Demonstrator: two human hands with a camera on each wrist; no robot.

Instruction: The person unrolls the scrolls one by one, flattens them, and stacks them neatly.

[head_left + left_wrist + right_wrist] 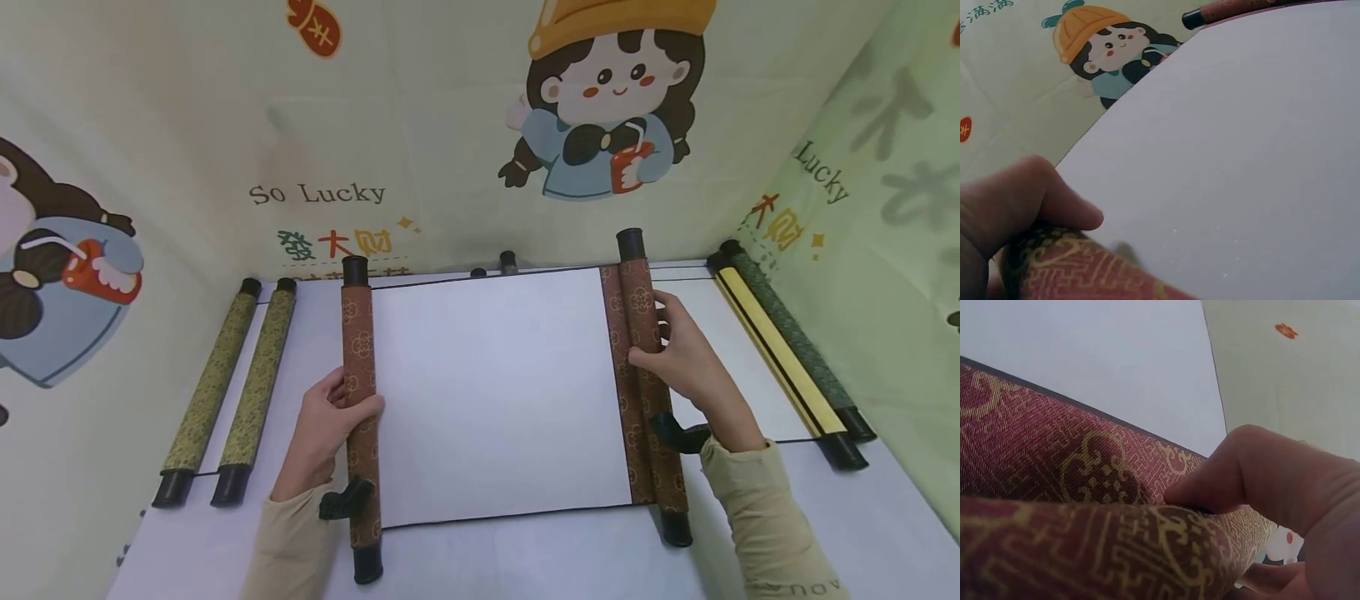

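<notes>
A scroll with blank white paper [495,392] is spread between two rolled ends covered in reddish-brown patterned brocade with black knobs. My left hand [322,425] grips the left roll [360,350], thumb over its front and fingers behind. Around the right roll [639,308] curls my right hand [693,358], its thumb across the brocade. A flat strip of brocade [622,400] shows just left of that roll. In the left wrist view the left thumb [1054,194] lies along the roll's edge; in the right wrist view the right thumb [1222,475] presses the brocade.
On the left lies a scroll with two olive-green rolls [258,375]. At the right are a yellow roll [780,350] and a dark green roll [795,333], with white paper beside them. Black knobs [508,262] show behind the paper. Printed cloth [450,125] hangs around the table.
</notes>
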